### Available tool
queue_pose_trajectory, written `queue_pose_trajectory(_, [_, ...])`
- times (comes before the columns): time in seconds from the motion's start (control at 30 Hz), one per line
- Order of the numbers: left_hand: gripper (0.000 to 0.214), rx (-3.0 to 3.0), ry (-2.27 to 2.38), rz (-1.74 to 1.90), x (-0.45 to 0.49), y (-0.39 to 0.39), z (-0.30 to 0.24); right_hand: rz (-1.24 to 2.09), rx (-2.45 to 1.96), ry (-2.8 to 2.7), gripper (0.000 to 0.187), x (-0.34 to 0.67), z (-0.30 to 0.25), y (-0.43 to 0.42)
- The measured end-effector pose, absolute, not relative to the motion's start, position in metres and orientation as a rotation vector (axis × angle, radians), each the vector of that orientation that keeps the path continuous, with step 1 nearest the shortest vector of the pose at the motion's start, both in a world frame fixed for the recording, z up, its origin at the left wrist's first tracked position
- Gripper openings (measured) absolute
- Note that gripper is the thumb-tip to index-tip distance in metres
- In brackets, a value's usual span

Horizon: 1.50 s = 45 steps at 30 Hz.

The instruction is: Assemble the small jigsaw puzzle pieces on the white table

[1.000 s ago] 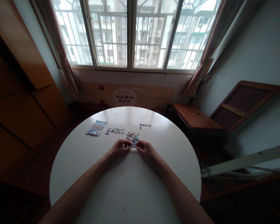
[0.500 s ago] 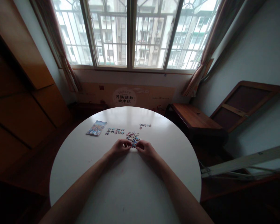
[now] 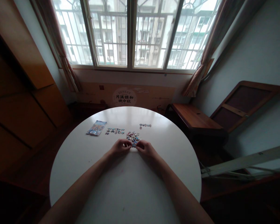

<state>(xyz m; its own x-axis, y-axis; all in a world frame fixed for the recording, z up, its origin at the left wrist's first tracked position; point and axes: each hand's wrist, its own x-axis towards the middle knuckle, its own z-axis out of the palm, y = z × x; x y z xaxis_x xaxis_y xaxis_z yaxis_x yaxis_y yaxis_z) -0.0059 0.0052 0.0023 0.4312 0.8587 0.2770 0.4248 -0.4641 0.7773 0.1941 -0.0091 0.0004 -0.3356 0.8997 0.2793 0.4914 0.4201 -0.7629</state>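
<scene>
While at pile's (image 3: pixel 133 136) edge, fingers (image 3: pixel 128 144) amid table (image 3: pixel 130 189)

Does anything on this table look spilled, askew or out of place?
Nothing stands out. The loose puzzle pieces sit in one compact heap by the left hand and right hand; two joined strips and a picture card lie flat beyond, on the white table.

The bare left forearm (image 3: pixel 84 183) comes in from seven o'clock and the bare right forearm (image 3: pixel 175 189) from five o'clock, converging toward twelve. The bare left hand (image 3: pixel 119 147) and bare right hand (image 3: pixel 146 149) lie knuckles-up, fingers curled inward, fingertips nearly meeting. Their grip is too small to make out.
</scene>
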Motion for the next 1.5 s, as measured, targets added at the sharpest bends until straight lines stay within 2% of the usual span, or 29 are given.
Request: queue_pose_trajectory(1.5, [0.017, 2.156, 1.038, 0.920, -0.009, 0.011, -0.002, 0.779, -1.176, -1.957, 0.011, 0.193, -0.003, -0.008])
